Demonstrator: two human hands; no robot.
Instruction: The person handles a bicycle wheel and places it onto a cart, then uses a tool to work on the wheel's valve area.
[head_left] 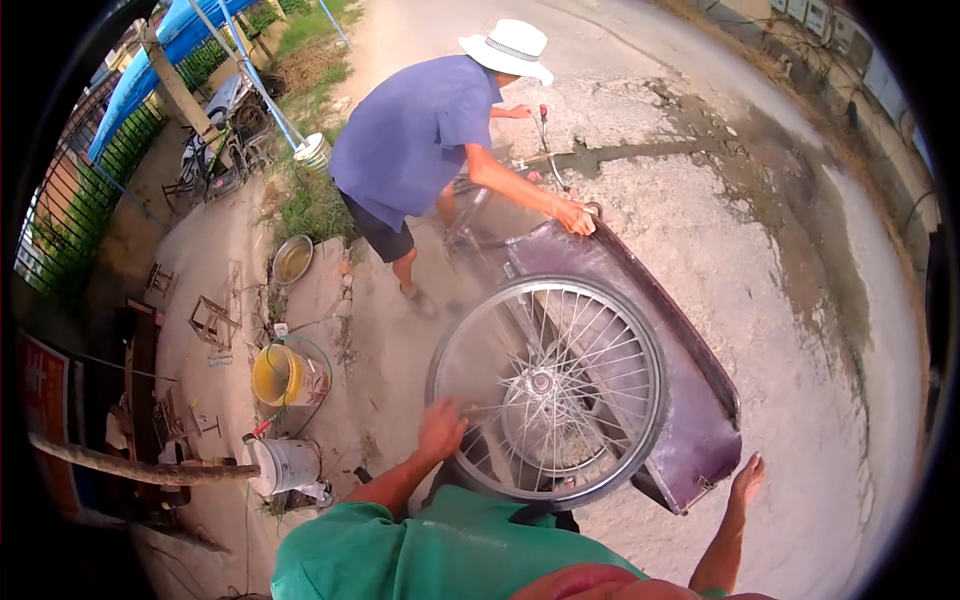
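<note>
I'm seeing black-tyred, silver-spoked metal wheel (541, 382) sitting rightward of nearer left grip (440, 430), closure unclear; right grip (747, 478) hanging empty, fingers extended.

The fingers of my left hand (443, 428) are blurred beside the wheel (541, 382), and I cannot tell whether they touch the tyre or the spokes. The wheel's left side is smeared too, its spokes running together there. It hides part of the purple cart (700, 410) behind it. My right hand (748, 478) shows whole, but its forearm runs off the lower edge, as does my green shirt (420, 550). A white hat (512, 46) covers much of the other person's head. At far left, the dark rim crops a red sign (45, 400).
</note>
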